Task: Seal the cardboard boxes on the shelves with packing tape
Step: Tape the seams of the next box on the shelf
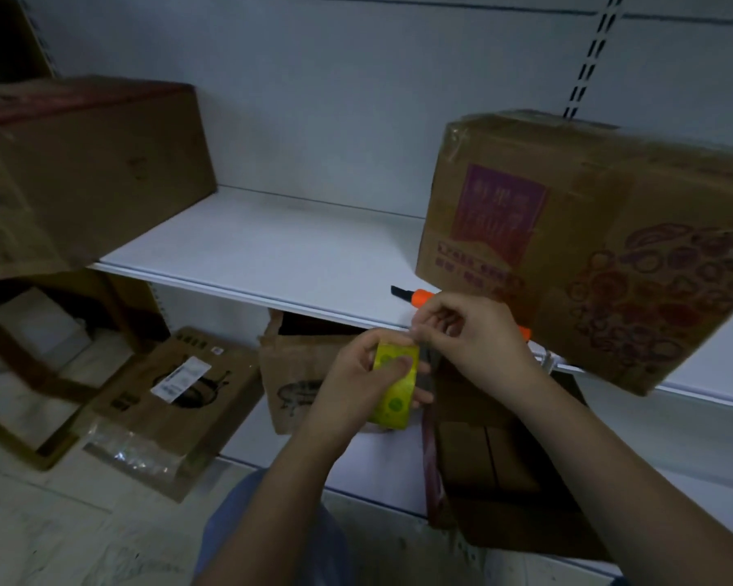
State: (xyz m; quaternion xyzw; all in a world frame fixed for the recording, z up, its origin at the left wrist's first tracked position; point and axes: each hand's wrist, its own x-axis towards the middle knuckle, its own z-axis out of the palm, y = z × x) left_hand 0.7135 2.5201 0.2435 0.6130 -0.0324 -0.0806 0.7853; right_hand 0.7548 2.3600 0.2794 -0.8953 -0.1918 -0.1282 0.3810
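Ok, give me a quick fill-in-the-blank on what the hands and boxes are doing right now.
1. The left hand holds a roll of ____ tape.
2. The right hand picks at the roll's ____ edge.
3. The orange knife lies on the white ____.
4. The printed box stands to the ____ of the knife.

Missing: yellow; top; shelf; right

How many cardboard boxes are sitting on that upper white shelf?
2: a plain brown box at the left end and a printed, plastic-wrapped box at the right. Others may lie beyond the picture's edges.
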